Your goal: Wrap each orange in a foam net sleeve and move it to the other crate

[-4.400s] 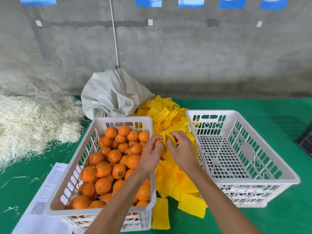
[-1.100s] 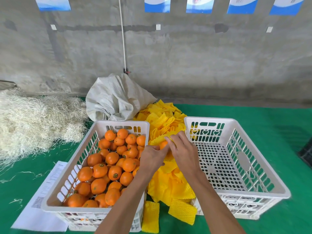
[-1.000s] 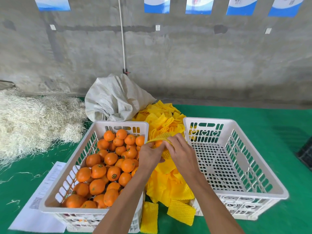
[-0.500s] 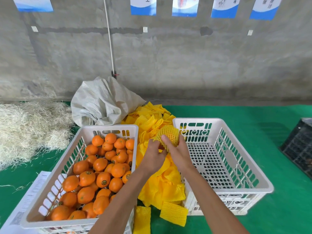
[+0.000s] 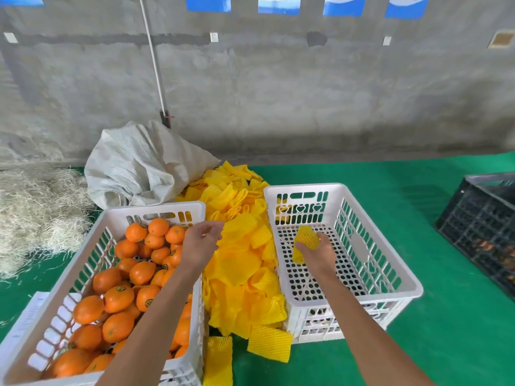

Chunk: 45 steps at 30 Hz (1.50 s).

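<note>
The right hand (image 5: 317,253) reaches over the white crate (image 5: 401,277) on its side, its fingers curled round a wrapped orange (image 5: 306,240), whose yellow foam net covers it wholly and trails a loose end down past the thumb. The fruit hangs above the crate's holed floor, not touching it, and nothing else lies inside that I can see. The left hand (image 5: 201,242) hovers loosely open with nothing in it, fingers gently bent, above the near edge of the full crate (image 5: 111,218), which is heaped with bare oranges (image 5: 117,299), many with a small dark sticker. Between the two hands, and stretching away beyond them, lies a heap of yellow sleeves (image 5: 239,263) on the green surface (image 5: 418,344), filling the gap between the crates; two flat sleeves lie nearer the person than the hands do. Beyond the left hand sits a crumpled grey sack (image 5: 145,165), and farther out to that side a mass of pale straw (image 5: 39,210). Well off to the right of the right hand stands a black crate (image 5: 482,218). A sheet of paper (image 5: 25,310) shows beside the full crate.
</note>
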{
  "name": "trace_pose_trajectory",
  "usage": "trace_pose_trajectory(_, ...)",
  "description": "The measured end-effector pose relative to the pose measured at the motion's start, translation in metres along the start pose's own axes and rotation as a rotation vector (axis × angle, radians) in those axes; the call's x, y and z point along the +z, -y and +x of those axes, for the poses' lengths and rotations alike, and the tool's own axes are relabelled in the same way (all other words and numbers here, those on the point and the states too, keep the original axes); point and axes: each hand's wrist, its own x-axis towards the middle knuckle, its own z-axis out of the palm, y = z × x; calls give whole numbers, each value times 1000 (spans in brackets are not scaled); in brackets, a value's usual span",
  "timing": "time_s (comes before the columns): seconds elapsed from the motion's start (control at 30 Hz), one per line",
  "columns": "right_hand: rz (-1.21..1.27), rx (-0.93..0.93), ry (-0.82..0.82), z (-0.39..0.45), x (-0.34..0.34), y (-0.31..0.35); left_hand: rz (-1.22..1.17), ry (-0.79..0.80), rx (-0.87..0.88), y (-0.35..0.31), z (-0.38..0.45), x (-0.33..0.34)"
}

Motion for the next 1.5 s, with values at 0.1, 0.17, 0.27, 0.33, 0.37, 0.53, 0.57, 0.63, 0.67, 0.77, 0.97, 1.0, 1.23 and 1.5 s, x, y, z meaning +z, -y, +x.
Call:
trace_pose_trajectory(0.1, -19, -32, 22, -3, 6, -7, 127, -45, 108, 10, 0, -3)
trace_pose_trajectory(0.17, -10, -85, 17, -6, 9, -4, 171, -68, 137, 15, -1, -4)
trace_pose_trajectory(0.27, 51, -192, 45, -10, 16, 13, 236, -85, 134, 23, -3, -7)
trace_pose_trajectory(0.33, 63, -281, 60, -12, 24, 28, 258, -90, 136, 29, -4, -9)
trace_pose_trajectory(0.37, 55, -330, 73, -13, 30, 35, 247, -91, 131, 32, -5, -10)
trace_pose_trajectory(0.53, -84, -462, 225, -15, 72, 69, 204, -84, 100, 41, -11, -14)
trace_pose_trajectory(0.57, -125, -443, 258, -13, 80, 73, 207, -75, 101, 42, -13, -16)
trace_pose_trajectory(0.63, -193, -399, 331, -10, 92, 79, 232, -49, 114, 45, -15, -19)
trace_pose_trajectory(0.67, -214, -384, 360, -8, 97, 80, 254, -37, 124, 46, -16, -21)
trace_pose_trajectory(0.77, -224, -397, 350, -7, 110, 80, 293, -20, 142, 47, -16, -28)
trace_pose_trajectory(0.97, -52, -672, 166, -37, 118, 99, 184, -30, 134, 34, -14, -31)
trace_pose_trajectory(1.0, -46, -727, 155, -46, 118, 104, 135, -41, 126, 28, -14, -30)
trace_pose_trajectory(1.23, 27, -994, 229, -100, 115, 118, -412, -14, -143, 2, -16, -30)
trace_pose_trajectory(1.5, 34, -890, 62, -111, 121, 113, -237, -217, 19, 14, -21, -33)
